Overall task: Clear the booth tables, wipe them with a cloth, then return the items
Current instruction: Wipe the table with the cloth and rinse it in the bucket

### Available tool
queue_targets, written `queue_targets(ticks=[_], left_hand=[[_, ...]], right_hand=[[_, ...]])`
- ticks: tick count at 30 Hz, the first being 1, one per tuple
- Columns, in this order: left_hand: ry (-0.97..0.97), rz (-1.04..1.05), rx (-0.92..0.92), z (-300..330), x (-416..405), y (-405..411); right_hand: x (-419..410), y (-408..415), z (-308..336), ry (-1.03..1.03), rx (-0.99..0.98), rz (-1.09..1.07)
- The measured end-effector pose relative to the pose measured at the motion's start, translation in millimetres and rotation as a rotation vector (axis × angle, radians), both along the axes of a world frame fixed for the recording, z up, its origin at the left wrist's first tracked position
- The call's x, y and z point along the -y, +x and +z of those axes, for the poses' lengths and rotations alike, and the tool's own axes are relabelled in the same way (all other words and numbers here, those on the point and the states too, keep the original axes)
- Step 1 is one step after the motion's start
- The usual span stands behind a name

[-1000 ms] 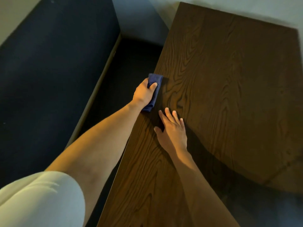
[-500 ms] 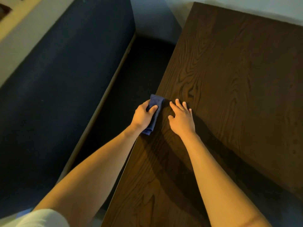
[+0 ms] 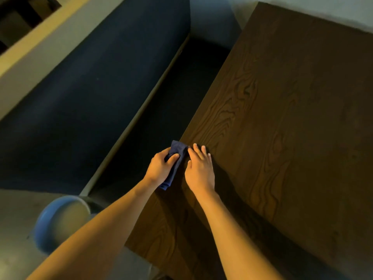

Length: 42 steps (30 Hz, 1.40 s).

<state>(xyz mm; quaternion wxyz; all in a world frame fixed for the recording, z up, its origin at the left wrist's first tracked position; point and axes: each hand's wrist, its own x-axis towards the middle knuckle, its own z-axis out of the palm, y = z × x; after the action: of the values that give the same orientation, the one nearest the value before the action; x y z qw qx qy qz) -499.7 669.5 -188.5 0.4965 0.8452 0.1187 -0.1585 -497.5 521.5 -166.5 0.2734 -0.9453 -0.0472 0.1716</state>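
Folded dark-blue cloth (image 3: 175, 162) sits right at the left edge of the dark brown wood-grain surface (image 3: 282, 128), hanging partly past that edge over the gap. The left hand (image 3: 160, 168) grips the cloth, its thumb laid across the top of the fabric and its fingers curled round the far side. The right hand (image 3: 199, 168) lies flat on the surface just to the right of the cloth, its fingers straight and slightly spread, the nearest one touching the cloth's upper corner; it holds nothing.

To the right of the cloth the surface runs wide and bare to its far edge, which meets a pale wall (image 3: 302, 9). The surface's near corner shows below the left forearm, with grey floor (image 3: 14, 229) beyond it. Left of the cloth, past the surface's edge, a narrow dark gap (image 3: 161, 110) separates the surface from a dark navy upholstered booth seat (image 3: 90, 87), whose pale base trim runs along the gap. A beige ledge (image 3: 30, 43) tops the seat's back, farther left of the cloth. Below and left of the cloth, beside the end of the seat, a round blue bowl-like container (image 3: 58, 221) stands on the floor, partly hidden by the left forearm.

No brand, label or writing can be read anywhere.
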Motion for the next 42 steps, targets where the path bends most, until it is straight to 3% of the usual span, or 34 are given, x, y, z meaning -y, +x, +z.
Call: queue_targets(ticks=[7,13,23,31,34,38,42], left_hand=[[-0.046,0.025,-0.011,-0.2,-32.4,-91.3],[-0.077,0.049,-0.003,-1.3,-52.7,-147.9],[-0.179,0.131,-0.005,-12.6,-72.7,-211.9],[-0.084,0.043,-0.071,-9.3,-136.7,-262.7],[-0.167,0.145,-0.058,2.6,-164.1,-283.7],[-0.418,0.449,-0.078,12.3,-205.0,-320.4],[-0.754,0.805,-0.057,14.1,-239.7,-351.2]], right_hand=[[-31.1,-71.2,6.6,0.236,-0.049,-0.044],[-63.7,-112.4,-2.9,0.194,0.008,0.069],[-90.0,-176.2,-9.2,0.105,-0.019,-0.092],[-147.6,-240.2,0.5,0.135,0.029,-0.131],[-179.7,-259.5,7.5,0.303,0.014,-0.176],[-235.8,-271.4,21.8,0.476,-0.261,-0.311],[-290.2,-280.8,13.3,0.391,-0.48,-0.051]])
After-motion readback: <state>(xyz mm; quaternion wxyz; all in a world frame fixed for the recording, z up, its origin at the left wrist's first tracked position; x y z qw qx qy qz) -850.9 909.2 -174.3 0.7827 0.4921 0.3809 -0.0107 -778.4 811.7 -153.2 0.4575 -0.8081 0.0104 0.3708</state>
